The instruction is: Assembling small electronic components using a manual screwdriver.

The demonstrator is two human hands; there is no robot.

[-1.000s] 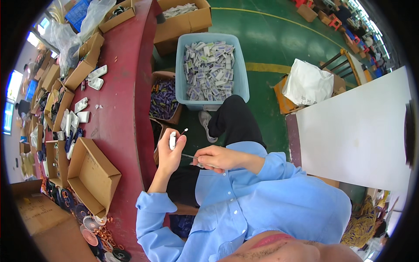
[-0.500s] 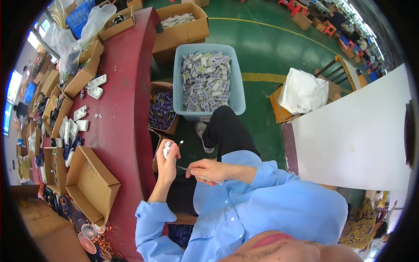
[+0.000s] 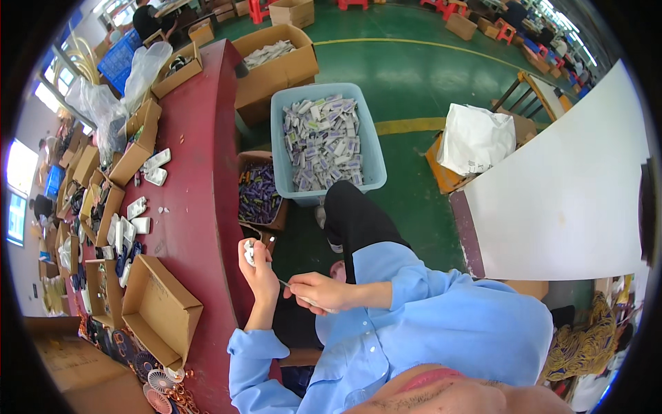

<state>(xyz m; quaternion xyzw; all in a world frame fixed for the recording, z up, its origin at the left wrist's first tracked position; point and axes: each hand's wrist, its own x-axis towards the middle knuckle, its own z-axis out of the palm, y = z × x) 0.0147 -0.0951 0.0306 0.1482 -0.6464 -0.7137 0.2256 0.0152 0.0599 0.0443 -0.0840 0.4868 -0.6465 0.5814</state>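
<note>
My left hand [image 3: 261,274] is raised beside the dark red table's edge [image 3: 207,228] and is closed on a small white part [image 3: 249,253] between thumb and fingers. Just to its right, my right hand [image 3: 318,292] grips a thin metal tool [image 3: 286,284] whose tip points toward the left hand's fingers. Both forearms wear light blue sleeves. Beyond the hands, on the green floor, a light blue plastic bin [image 3: 372,165] holds many small white and purple packets.
A brown box of purple pieces [image 3: 258,196] stands beside the bin. Open cardboard boxes [image 3: 160,310] and white parts [image 3: 148,169] lie on the table. A white bag on a stool [image 3: 476,138] and a white board [image 3: 572,200] are at right. Other people work far off.
The view has swung so the hands sit lower in it. The right hand's tool has come closer to the white part in the left hand.
</note>
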